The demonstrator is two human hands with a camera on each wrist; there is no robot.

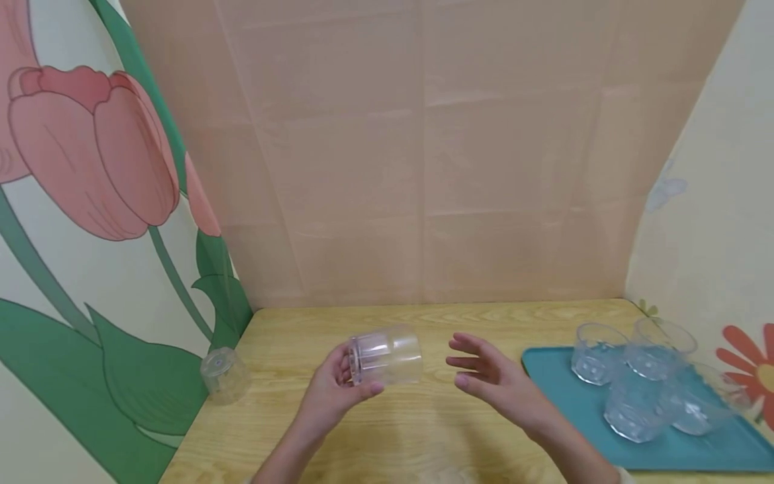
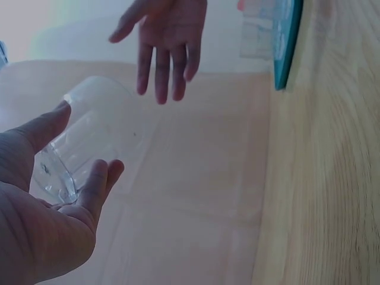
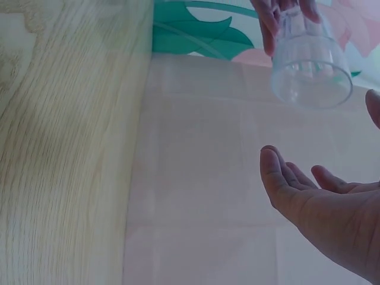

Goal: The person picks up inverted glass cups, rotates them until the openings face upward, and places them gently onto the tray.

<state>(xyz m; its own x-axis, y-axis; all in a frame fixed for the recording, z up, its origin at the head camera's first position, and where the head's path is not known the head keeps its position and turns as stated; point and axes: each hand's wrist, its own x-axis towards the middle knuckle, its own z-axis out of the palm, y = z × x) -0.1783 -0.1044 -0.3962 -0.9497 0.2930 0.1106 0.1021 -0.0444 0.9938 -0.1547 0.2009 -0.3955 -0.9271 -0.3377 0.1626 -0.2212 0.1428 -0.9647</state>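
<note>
A pinkish-beige sheet (image 1: 423,148) with fold creases hangs behind the wood-grain tabletop (image 1: 290,336). The pale left wall (image 1: 133,282) bears a large pink tulip (image 1: 91,161) with green leaves; the pale right wall (image 1: 719,168) shows a red-petalled flower (image 1: 764,373) low down.

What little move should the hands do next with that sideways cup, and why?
Perhaps the left hand should tip its cup mouth-down, because it is sideways, while the lone cup at far left seems to stand upside down.

Indoors, tulip-patterned wall (image 1: 97,154), wood-grain table (image 1: 399,430)
</note>
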